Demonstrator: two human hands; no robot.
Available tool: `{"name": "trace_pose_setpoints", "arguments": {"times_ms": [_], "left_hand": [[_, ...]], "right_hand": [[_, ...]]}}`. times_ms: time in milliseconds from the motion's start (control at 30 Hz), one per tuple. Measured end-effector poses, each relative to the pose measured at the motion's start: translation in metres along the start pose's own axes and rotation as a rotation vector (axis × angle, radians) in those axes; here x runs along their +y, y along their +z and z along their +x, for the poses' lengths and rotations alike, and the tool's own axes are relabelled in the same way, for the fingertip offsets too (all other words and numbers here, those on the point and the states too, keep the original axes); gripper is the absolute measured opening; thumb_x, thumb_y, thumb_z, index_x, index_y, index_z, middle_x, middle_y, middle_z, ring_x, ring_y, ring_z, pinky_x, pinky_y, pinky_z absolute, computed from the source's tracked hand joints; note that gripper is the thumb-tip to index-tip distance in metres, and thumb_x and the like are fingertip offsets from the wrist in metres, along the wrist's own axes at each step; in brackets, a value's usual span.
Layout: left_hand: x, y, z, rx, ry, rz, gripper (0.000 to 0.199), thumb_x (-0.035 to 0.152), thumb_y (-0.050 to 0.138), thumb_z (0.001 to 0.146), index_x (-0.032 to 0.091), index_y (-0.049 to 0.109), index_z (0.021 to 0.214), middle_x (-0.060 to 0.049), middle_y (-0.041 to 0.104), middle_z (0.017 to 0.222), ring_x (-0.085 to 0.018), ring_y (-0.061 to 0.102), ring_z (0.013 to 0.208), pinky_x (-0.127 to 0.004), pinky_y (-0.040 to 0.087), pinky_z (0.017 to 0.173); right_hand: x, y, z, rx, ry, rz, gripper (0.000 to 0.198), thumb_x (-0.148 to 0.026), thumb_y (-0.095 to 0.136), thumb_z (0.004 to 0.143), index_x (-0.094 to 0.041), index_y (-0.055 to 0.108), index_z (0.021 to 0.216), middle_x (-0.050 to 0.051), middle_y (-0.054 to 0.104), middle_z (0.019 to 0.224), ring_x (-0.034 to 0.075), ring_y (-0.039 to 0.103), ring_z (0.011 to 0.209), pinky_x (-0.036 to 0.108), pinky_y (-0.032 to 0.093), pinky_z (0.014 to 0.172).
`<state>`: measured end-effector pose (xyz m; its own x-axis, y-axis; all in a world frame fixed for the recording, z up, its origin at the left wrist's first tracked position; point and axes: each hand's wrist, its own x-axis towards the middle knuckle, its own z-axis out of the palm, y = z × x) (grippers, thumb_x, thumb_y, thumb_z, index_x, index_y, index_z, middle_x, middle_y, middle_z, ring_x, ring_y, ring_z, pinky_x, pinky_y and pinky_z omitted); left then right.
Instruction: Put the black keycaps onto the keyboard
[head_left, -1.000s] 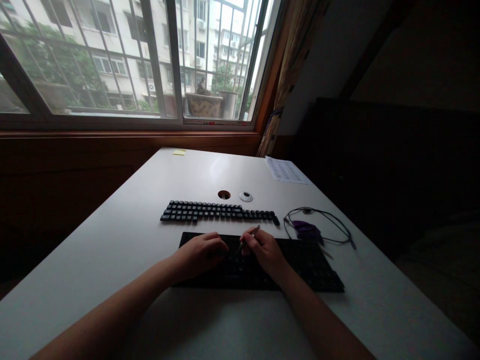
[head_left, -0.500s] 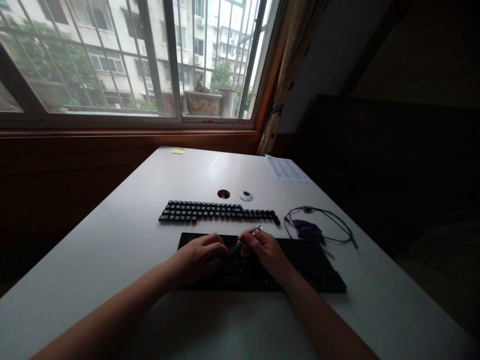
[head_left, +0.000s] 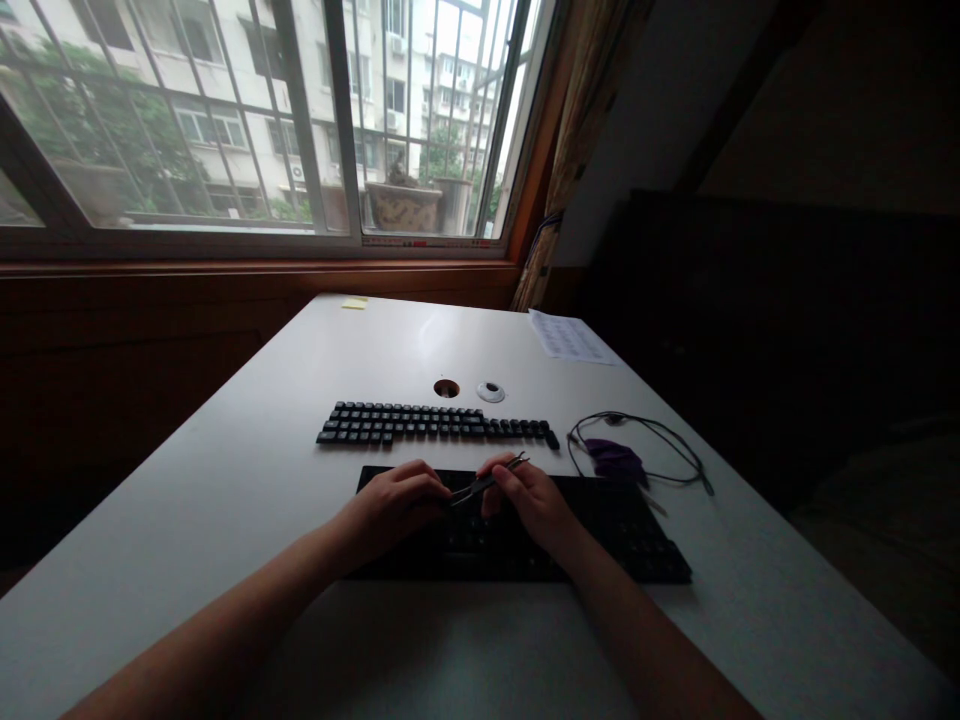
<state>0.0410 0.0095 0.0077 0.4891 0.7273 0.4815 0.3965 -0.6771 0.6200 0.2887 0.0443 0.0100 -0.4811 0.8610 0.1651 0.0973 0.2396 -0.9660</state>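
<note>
A black keyboard [head_left: 615, 530] lies across the near part of the white desk, under both hands. My right hand [head_left: 529, 500] is closed on a slim dark keycap puller [head_left: 484, 485], with thumb and fingers pinching its middle. One metal pronged end sticks out past the fingertips, and the other end points down left toward my left hand. My left hand [head_left: 397, 505] is over the keyboard's left part, fingers curled together by the puller's prongs. What those fingers hold, if anything, is hidden. Behind the keyboard, black keycaps [head_left: 405, 422] are laid out in rows.
To the right lie a coiled black cable [head_left: 675, 440] and a dark purple cloth-like item [head_left: 616, 460]. A round hole [head_left: 447, 388] and its ring-shaped cover [head_left: 491, 391] are behind the keycaps. Printed paper [head_left: 571, 337] and a yellow note [head_left: 355, 303] lie farther back.
The keycap puller has turned slightly in my right hand, and its lower prongs show more clearly. My left fingers have shifted a little up and left, less curled than before.
</note>
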Motion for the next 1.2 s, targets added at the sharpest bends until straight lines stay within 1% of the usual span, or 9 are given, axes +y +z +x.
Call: {"name": "trace_pose_setpoints", "arguments": {"times_ms": [133,267,400,500,633,800,900,1067,1200], "left_hand": [[0.001,0.0,-0.001,0.018,-0.048,0.012,0.013,0.021,0.061,0.091,0.018,0.063,0.103,-0.006,0.065,0.096,-0.015,0.064,0.082,-0.027,0.052,0.073],[-0.002,0.001,-0.001,0.05,-0.157,0.052,0.013,0.022,0.064,0.088,0.018,0.063,0.1,-0.003,0.068,0.086,-0.014,0.062,0.072,-0.026,0.05,0.066],[-0.006,0.002,0.001,0.065,-0.236,0.03,0.015,0.024,0.067,0.084,0.018,0.065,0.098,-0.002,0.069,0.082,-0.013,0.061,0.068,-0.024,0.048,0.061],[-0.006,0.001,0.003,0.063,-0.295,-0.031,0.016,0.024,0.068,0.083,0.018,0.064,0.097,-0.001,0.069,0.08,-0.011,0.058,0.064,-0.023,0.045,0.058],[-0.005,-0.001,0.003,0.037,-0.351,-0.217,0.021,0.026,0.067,0.083,0.018,0.062,0.102,0.0,0.069,0.076,-0.012,0.061,0.063,-0.022,0.046,0.057],[-0.006,-0.004,0.002,-0.01,-0.349,-0.377,0.022,0.027,0.065,0.084,0.016,0.061,0.104,-0.003,0.071,0.081,-0.015,0.067,0.073,-0.028,0.052,0.067],[-0.006,-0.005,0.002,-0.029,-0.38,-0.423,0.024,0.027,0.064,0.085,0.016,0.06,0.106,-0.004,0.07,0.083,-0.016,0.066,0.075,-0.028,0.052,0.068],[-0.001,-0.006,0.005,-0.021,-0.364,-0.41,0.022,0.025,0.064,0.084,0.015,0.062,0.103,-0.003,0.067,0.084,-0.014,0.062,0.074,-0.027,0.051,0.067],[0.0,-0.007,0.005,-0.01,-0.35,-0.363,0.022,0.027,0.064,0.085,0.017,0.064,0.104,-0.005,0.068,0.095,-0.017,0.064,0.085,-0.031,0.053,0.076]], "right_hand": [[-0.003,-0.001,0.0,-0.02,-0.025,-0.026,0.036,-0.047,0.045,0.099,-0.017,0.064,0.101,0.002,0.068,0.066,0.015,0.063,0.061,0.027,0.049,0.064],[-0.009,0.0,0.0,-0.034,-0.033,-0.049,0.04,-0.049,0.045,0.098,-0.016,0.067,0.098,0.005,0.071,0.076,0.015,0.065,0.063,0.028,0.052,0.063],[-0.011,0.0,0.0,-0.05,-0.036,-0.046,0.041,-0.051,0.045,0.097,-0.017,0.068,0.096,0.007,0.072,0.086,0.014,0.065,0.062,0.027,0.053,0.06],[-0.011,0.0,0.0,-0.053,-0.047,-0.044,0.04,-0.05,0.045,0.097,-0.018,0.068,0.095,0.007,0.072,0.088,0.013,0.065,0.062,0.027,0.054,0.06],[-0.012,0.0,0.0,-0.051,-0.06,-0.077,0.041,-0.052,0.046,0.097,-0.019,0.07,0.091,0.008,0.071,0.094,0.014,0.065,0.062,0.028,0.054,0.059],[-0.007,0.0,0.0,-0.04,-0.036,-0.037,0.036,-0.05,0.049,0.096,-0.02,0.066,0.104,0.005,0.073,0.083,0.015,0.066,0.061,0.028,0.053,0.06],[-0.005,0.001,-0.001,-0.038,-0.033,-0.022,0.034,-0.048,0.05,0.096,-0.02,0.063,0.111,0.003,0.072,0.076,0.016,0.067,0.061,0.028,0.052,0.06],[-0.007,0.0,-0.002,-0.016,-0.049,-0.124,0.035,-0.049,0.048,0.096,-0.02,0.065,0.107,0.002,0.071,0.072,0.016,0.067,0.061,0.028,0.051,0.061],[-0.005,0.0,-0.004,-0.008,-0.067,-0.19,0.036,-0.048,0.048,0.097,-0.019,0.064,0.112,-0.001,0.067,0.061,0.014,0.063,0.058,0.026,0.048,0.06]]}}
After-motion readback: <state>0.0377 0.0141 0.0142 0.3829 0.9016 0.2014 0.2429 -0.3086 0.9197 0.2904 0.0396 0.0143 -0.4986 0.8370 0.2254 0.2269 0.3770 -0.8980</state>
